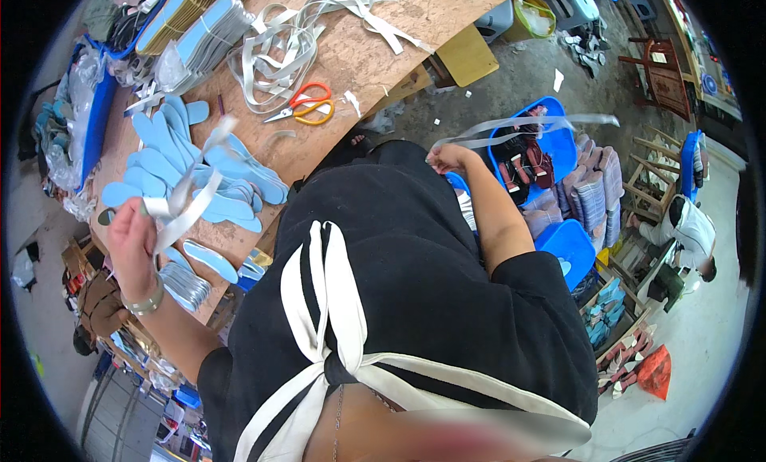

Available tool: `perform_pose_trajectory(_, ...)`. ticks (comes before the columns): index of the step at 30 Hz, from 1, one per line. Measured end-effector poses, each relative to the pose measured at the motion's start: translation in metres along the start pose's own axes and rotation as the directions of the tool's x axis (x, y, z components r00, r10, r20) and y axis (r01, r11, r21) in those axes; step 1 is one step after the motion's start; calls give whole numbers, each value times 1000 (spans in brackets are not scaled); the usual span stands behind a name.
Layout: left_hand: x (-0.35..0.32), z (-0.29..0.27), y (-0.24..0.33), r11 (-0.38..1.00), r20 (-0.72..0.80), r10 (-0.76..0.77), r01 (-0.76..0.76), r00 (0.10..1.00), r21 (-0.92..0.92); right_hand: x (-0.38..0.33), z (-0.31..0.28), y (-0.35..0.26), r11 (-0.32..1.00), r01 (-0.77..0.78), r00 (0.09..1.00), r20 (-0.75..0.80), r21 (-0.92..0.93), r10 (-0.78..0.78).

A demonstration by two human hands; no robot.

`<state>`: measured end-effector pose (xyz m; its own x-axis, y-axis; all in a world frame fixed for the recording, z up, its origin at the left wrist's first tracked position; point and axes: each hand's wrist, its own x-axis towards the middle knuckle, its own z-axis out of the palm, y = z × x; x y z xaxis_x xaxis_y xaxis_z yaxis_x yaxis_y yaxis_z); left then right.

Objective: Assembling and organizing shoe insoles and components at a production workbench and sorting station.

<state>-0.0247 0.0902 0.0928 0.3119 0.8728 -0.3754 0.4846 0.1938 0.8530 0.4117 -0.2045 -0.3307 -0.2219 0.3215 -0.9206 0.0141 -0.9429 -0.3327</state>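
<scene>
My left hand (132, 240), at the left over the table's edge, is closed on a white strip (185, 221) of flat band, blurred and hanging in loops. Below and beyond it, many light-blue insoles (163, 139) lie fanned out, with a silvery-edged stack of insoles (185, 285) close to my wrist. My right hand (452, 157) is at my right side, its fingers pinched on the end of a pale, semi-sheer strip (519, 125) that streams out to the right. Just under that hand, a blue tub (456, 180) with white pieces partly shows.
On the wooden table (383, 79) lie tangled white strips (275, 55), scissors (307, 104) with red and yellow handles, and bundled insoles (211, 35). Blue bins (558, 143) and wrapped bundles (594, 191) stand at the right. Farther right a person (692, 231) bends near a wooden rack.
</scene>
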Motion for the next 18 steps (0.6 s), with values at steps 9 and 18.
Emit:
perform_pose_trajectory(9,-23,74,3,837,-101,282,-193,954,512,-23,-104,-55,531,-513,582,-728,-674,-362)
perform_pose_trajectory(18,-14,116,8,712,-81,516,-374,852,595,-200,185,-310,244,958,287,443,-152,-850)
